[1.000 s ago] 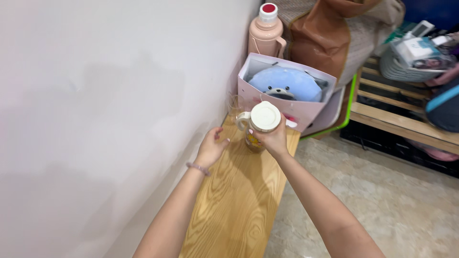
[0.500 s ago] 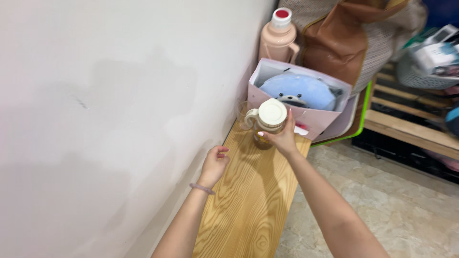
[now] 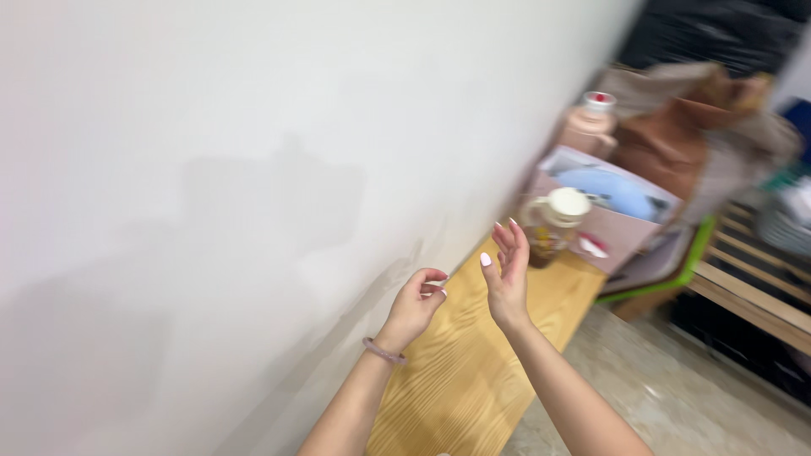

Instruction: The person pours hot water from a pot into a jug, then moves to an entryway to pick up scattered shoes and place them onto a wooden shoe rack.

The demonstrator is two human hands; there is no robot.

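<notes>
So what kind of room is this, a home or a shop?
Probably a lived-in room at home: a pink thermos flask and a gift bag with a blue plush toy crowd the corner beside a low wooden bench.

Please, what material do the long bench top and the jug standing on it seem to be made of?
The bench top looks like light wood, smooth, with wavy grain lines showing. The jug seems to be clear glass or plastic with a matte cream lid, probably plastic; blur leaves it uncertain.
</notes>
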